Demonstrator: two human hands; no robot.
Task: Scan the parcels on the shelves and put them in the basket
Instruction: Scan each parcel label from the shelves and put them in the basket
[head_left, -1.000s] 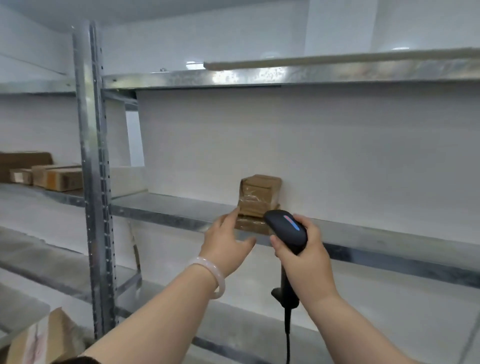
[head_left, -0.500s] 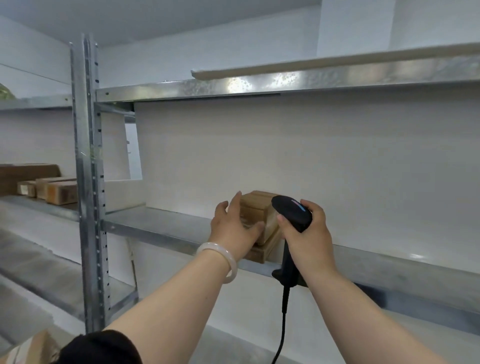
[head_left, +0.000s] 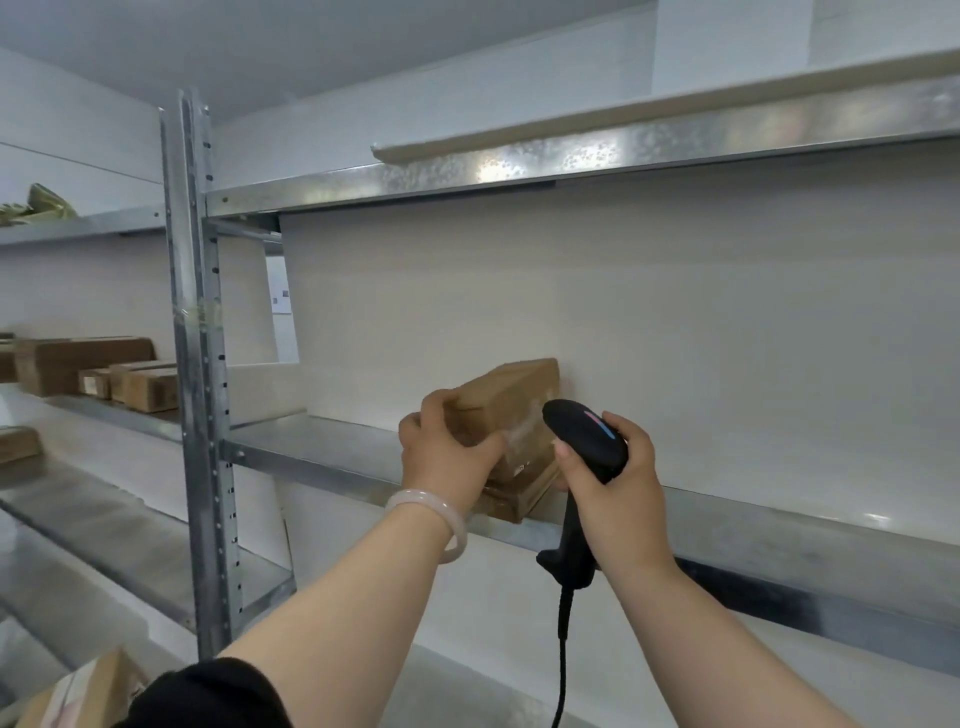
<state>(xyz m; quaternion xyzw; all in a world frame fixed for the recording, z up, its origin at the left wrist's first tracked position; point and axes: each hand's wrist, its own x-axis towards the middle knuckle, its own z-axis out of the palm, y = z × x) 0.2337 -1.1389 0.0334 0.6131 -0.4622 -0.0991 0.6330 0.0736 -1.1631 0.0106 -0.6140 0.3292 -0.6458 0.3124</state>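
A small brown cardboard parcel (head_left: 511, 410) wrapped in clear tape is tilted above a flatter brown parcel (head_left: 522, 496) that lies on the metal shelf (head_left: 322, 452). My left hand (head_left: 447, 457) grips the upper parcel by its left end, fingers over the top and thumb on its front. My right hand (head_left: 613, 488) holds the black corded barcode scanner (head_left: 587, 441) by its handle, its head right beside the parcel's right face. No basket is in view.
A galvanised upright post (head_left: 200, 395) divides the shelving. Several brown boxes (head_left: 130, 382) sit on the left bay's shelf, another box (head_left: 18, 444) below them. A cardboard box (head_left: 88, 691) is at the bottom left corner. A white wall backs the shelves.
My left hand closed round the upper parcel and tipped it up off the lower one. My right hand brought the scanner closer to its right face.
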